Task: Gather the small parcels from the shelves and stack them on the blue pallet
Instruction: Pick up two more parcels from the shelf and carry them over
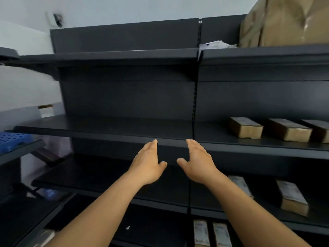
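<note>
Both my hands reach forward side by side in front of a dark shelving unit. My left hand (148, 162) and my right hand (197, 160) are open, palms facing each other, holding nothing, just below the front edge of the middle shelf (106, 130). Small brown parcels (245, 129) (289, 130) (319, 131) lie on that shelf to the right of my hands. More parcels (292, 197) (240, 185) lie on the shelf below, and two labelled ones (201, 232) (221, 235) lower still. A corner of the blue pallet (12, 139) shows at the far left.
Large brown wrapped packages (284, 22) and a white bag (216, 45) sit on the top shelf at the right. A vertical slotted post (195, 97) divides the two shelf bays. Another dark shelf (19, 150) juts in at the left.
</note>
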`<act>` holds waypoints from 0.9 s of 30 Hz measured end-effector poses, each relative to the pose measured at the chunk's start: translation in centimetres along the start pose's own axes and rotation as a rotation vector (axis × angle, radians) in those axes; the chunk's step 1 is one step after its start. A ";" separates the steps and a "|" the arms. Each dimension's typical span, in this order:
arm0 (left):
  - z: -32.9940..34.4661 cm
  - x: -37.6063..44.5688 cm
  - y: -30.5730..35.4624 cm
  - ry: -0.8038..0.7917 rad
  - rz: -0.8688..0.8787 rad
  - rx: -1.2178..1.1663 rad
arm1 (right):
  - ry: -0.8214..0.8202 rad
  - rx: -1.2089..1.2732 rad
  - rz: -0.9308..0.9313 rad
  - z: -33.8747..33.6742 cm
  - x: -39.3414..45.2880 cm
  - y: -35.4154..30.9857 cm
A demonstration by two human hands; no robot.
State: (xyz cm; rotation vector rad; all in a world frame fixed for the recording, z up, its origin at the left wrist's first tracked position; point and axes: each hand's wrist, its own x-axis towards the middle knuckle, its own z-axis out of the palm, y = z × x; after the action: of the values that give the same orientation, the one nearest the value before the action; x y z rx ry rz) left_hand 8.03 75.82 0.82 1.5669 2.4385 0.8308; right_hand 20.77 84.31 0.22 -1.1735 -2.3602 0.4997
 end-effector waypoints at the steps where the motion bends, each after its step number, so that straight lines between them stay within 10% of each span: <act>1: 0.6 1.0 1.0 -0.012 0.035 -0.002 | 0.023 -0.008 0.024 -0.7 0.4 1.0; 15: 7.2 13.1 12.6 -0.177 0.422 -0.048 | 0.332 -0.113 0.341 -9.2 4.8 12.0; 27: 14.1 20.0 21.2 -0.227 0.409 -0.131 | 0.449 -0.060 0.434 -16.6 7.6 23.5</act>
State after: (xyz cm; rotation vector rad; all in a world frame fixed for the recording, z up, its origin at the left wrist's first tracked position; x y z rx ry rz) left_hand 21.44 105.19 3.41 2.0150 1.8991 0.7960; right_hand 40.96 105.87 3.91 -1.6406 -1.7557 0.2623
